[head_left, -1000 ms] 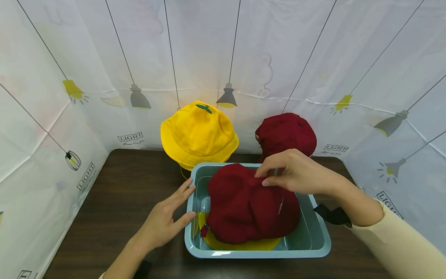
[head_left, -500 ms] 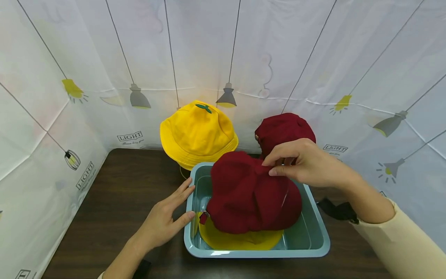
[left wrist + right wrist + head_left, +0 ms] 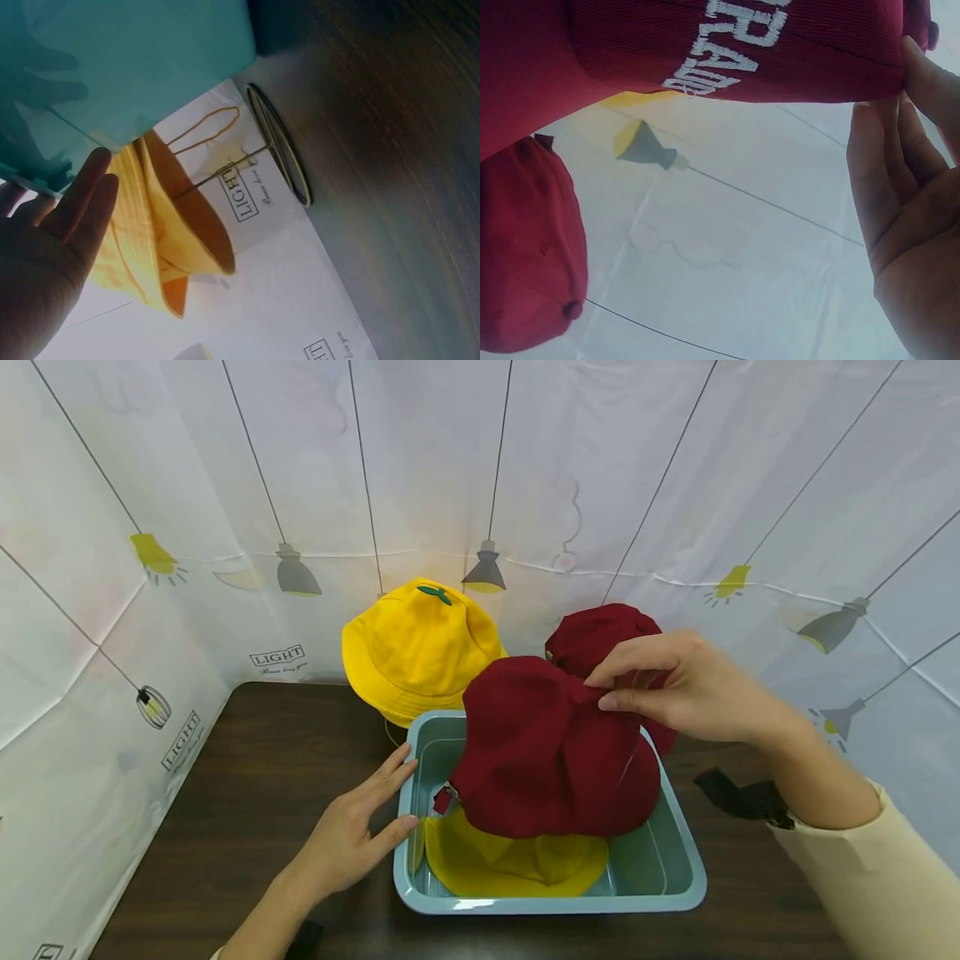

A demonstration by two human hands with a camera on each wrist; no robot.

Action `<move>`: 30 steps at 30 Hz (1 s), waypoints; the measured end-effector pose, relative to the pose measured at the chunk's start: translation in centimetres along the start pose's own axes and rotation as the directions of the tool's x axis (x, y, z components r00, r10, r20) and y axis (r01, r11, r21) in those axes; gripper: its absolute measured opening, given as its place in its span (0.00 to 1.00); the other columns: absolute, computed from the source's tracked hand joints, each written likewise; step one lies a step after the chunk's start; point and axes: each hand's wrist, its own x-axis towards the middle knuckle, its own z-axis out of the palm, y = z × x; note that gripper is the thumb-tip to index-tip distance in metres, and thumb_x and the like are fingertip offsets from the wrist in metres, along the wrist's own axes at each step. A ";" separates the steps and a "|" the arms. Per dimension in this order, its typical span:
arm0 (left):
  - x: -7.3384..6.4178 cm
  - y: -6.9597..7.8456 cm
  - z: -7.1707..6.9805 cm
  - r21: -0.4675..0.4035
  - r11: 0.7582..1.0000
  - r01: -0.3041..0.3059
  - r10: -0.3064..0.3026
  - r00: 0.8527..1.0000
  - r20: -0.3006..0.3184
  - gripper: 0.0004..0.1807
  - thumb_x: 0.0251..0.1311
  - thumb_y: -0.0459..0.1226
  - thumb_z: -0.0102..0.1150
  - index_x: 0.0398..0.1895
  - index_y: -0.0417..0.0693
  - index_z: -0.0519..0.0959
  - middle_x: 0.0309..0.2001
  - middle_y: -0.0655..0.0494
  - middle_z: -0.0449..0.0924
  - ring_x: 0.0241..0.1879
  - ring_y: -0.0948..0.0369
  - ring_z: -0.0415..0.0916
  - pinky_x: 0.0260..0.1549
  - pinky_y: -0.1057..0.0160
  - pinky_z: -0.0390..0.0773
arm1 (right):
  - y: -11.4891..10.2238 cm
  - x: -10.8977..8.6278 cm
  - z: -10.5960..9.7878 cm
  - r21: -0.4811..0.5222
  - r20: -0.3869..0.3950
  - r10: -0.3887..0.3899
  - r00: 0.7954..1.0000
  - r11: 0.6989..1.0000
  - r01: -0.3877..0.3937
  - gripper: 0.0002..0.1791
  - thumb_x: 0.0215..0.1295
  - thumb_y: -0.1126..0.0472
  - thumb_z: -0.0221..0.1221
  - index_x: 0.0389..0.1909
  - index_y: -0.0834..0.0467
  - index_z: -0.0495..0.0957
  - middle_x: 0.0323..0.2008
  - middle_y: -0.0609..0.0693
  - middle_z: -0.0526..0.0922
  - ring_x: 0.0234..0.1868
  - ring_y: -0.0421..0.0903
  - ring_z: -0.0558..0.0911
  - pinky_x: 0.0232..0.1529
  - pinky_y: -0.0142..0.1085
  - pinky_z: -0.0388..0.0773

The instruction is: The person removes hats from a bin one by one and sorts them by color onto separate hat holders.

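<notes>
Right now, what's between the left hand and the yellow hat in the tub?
In the head view, the tub's left side separates the left hand from that hat.

"What stood on the table before you?"
"A tub, a hat in it, a cap above."
"And what stood behind?"
"To your left, a second hat on a stand; right, a second cap; behind both, the curtain."

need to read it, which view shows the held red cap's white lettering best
Right wrist: the white lettering on the held red cap is large, though partly cut off. Head shows only a thin pale line; left wrist, none.
</notes>
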 end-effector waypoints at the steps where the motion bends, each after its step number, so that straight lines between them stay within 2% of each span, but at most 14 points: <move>1: 0.0 0.0 0.0 0.001 1.000 0.001 -0.001 1.000 -0.002 0.36 0.72 0.44 0.63 0.81 0.49 0.65 0.83 0.59 0.55 0.75 0.51 0.66 0.65 0.41 0.73 | 0.0 0.0 -0.2 -0.004 -0.007 -0.003 1.000 1.000 0.003 0.26 0.49 0.82 0.73 0.46 0.54 0.89 0.39 0.42 0.89 0.36 0.38 0.83 0.36 0.26 0.81; 10: -0.2 0.0 0.1 -0.006 1.000 0.004 -0.004 1.000 -0.002 0.36 0.73 0.43 0.63 0.81 0.49 0.65 0.83 0.59 0.55 0.74 0.51 0.67 0.64 0.41 0.73 | -0.3 0.2 -1.7 -0.058 -0.076 -0.018 0.997 0.998 0.014 0.28 0.45 0.84 0.73 0.45 0.57 0.89 0.36 0.43 0.88 0.31 0.36 0.80 0.32 0.26 0.76; 17: -0.1 0.0 0.0 0.002 1.000 -0.007 0.007 1.000 -0.004 0.36 0.72 0.42 0.64 0.80 0.48 0.65 0.83 0.57 0.56 0.74 0.51 0.67 0.64 0.41 0.73 | -0.9 0.4 -3.4 -0.174 -0.090 -0.014 0.996 0.985 -0.002 0.28 0.43 0.84 0.73 0.45 0.56 0.90 0.36 0.41 0.89 0.34 0.34 0.81 0.39 0.23 0.77; 22: -0.2 0.0 0.0 0.007 1.000 -0.010 0.010 1.000 -0.004 0.36 0.72 0.42 0.64 0.80 0.47 0.65 0.83 0.57 0.55 0.75 0.50 0.66 0.65 0.40 0.73 | -1.1 0.3 -4.4 -0.227 -0.082 0.038 0.996 0.972 -0.056 0.28 0.46 0.83 0.73 0.47 0.54 0.90 0.37 0.39 0.89 0.34 0.34 0.81 0.37 0.23 0.76; 30: -0.1 0.2 -0.2 0.000 1.000 -0.004 0.004 1.000 0.006 0.37 0.72 0.42 0.64 0.81 0.49 0.64 0.83 0.57 0.54 0.76 0.51 0.65 0.67 0.42 0.71 | -0.7 0.4 -6.0 -0.315 -0.115 0.110 0.987 0.938 -0.141 0.25 0.50 0.82 0.73 0.47 0.56 0.90 0.40 0.38 0.89 0.38 0.31 0.82 0.39 0.20 0.77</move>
